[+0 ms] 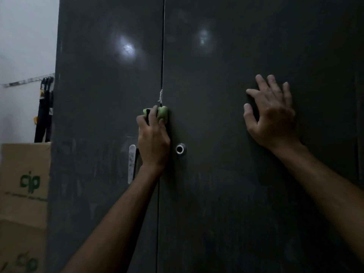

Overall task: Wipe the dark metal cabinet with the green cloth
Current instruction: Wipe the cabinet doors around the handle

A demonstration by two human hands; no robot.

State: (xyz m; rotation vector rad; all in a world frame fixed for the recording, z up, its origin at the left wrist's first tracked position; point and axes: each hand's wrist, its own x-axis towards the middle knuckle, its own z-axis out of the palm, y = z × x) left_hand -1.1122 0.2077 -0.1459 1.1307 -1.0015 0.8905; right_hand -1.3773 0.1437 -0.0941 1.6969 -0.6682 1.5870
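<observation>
We face a tall dark cabinet (pixel 216 174) with two doors, its front filling nearly the whole view. Our left hand (pixel 153 138) grips a bunched green cloth (pixel 162 113) and presses it against the center seam (pixel 161 56) where the doors meet — just under a scrap of white string (pixel 161 96) caught in the gap. Our right hand (pixel 270 113) lies flat on the right door, fingers spread and holding nothing. Below the left hand sit one pale handle (pixel 131 164) on the left door and one round silver lock (pixel 180 149) on the right door, each just beside the wrist. Broad bare door surface stretches above, below and right of the cloth. The cabinet's left edge meets two stacked cardboard boxes (pixel 23 174) — green lettering on both — and a white wall (pixel 25 36) behind.
</observation>
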